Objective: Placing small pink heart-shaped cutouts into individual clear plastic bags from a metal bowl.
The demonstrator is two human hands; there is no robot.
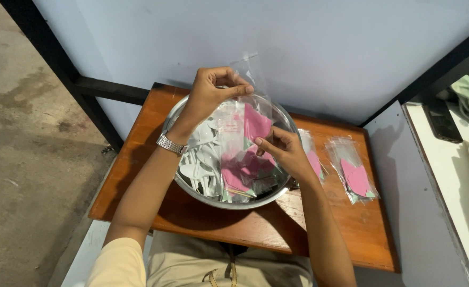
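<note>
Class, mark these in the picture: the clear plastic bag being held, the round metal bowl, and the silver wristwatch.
Clear plastic bag [245, 125], head view: its middle, over the pink piece inside.
Round metal bowl [234, 204], head view: its near rim.
Silver wristwatch [171, 144], head view: its band on the left wrist.

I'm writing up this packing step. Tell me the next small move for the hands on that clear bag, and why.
Probably push the pink piece further down into the bag. The left hand pinches the bag's top open above the bowl, while the right hand grips its lower side where the pink shape sits only partway in. Filled bags lie to the right.
</note>
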